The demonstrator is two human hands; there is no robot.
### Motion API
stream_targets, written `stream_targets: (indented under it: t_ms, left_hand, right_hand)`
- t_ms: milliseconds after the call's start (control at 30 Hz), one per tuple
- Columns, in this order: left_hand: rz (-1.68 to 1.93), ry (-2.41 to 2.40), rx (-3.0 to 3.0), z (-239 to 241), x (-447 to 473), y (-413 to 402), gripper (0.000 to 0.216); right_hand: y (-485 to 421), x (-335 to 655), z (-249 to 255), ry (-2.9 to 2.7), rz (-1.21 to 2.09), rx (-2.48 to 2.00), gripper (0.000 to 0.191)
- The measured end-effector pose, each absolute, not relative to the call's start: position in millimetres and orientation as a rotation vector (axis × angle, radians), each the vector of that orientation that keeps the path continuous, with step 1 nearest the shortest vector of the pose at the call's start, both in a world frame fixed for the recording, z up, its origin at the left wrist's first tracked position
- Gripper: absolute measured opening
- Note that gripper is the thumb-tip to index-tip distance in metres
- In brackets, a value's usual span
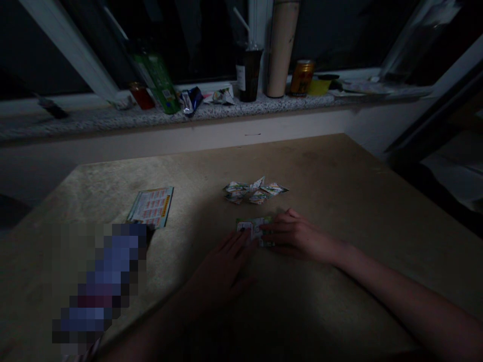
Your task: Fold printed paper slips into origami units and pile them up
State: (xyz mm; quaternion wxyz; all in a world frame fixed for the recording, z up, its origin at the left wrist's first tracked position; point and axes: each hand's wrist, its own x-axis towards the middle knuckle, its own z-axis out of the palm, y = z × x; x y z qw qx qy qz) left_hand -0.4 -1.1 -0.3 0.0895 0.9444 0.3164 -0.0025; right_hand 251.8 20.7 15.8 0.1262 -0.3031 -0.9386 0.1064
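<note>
A small printed slip of paper (pixel 256 229) lies flat on the table, partly covered by my fingers. My left hand (pixel 226 264) rests over its near left part, fingers stretched out and in dim shadow. From the right, my right hand (pixel 292 231) lays its extended fingers across the slip's right side. Just beyond both hands sits a small cluster of folded pointed paper pieces (pixel 256 190), printed in a similar way. Farther left is a flat printed sheet or stack of sheets (pixel 153 205) with red print and a yellow strip.
A blurred-out bluish object (pixel 107 276) lies on the table (pixel 320 166) at left. Along the granite windowsill (pixel 211 111) stand a green bottle (pixel 160 83), a dark cup with a straw (pixel 249 75), a tall tube (pixel 281 50) and a gold can (pixel 302 78).
</note>
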Motion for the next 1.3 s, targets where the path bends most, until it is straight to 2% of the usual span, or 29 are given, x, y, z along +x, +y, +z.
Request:
stream_targets:
  t_ms: [333,700,1300]
  left_hand:
    - [0.000,0.899,2.827,1.7,0.0,1.3,0.065]
    - [0.019,0.810,2.725,-5.8,-0.5,-1.6,0.082]
    - [0.050,0.802,2.666,-2.5,0.7,-0.9,0.078]
  right_hand:
    - [21.4,256.0,22.9,-2.722,0.271,-0.895,0.029]
    - [25.5,259.1,17.2,-2.737,0.322,-0.928,0.025]
    - [26.6,256.6,14.8,-2.660,0.427,-0.934,0.022]
